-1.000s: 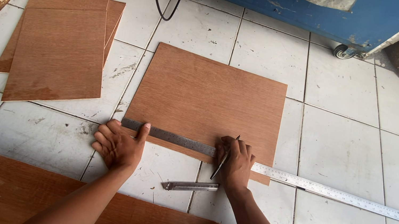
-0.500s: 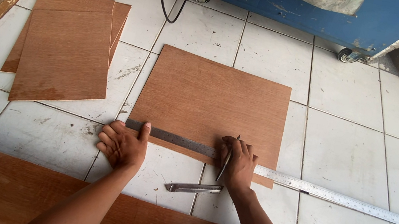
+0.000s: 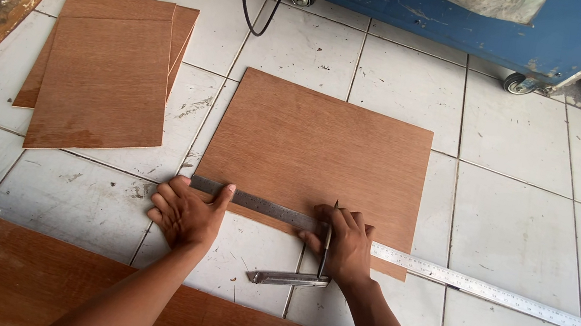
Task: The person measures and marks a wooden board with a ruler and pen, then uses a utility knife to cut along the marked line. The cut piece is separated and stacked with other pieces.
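Hands (image 3: 264,225) on ruler (image 3: 490,288), plywood (image 3: 316,151)

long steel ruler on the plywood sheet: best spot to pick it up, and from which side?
Probably the free end of the long steel ruler, taken from above. That stretch lies bare on the tiled floor, past the plywood sheet. The other end is pinned by the left hand, and the right hand rests at the middle.
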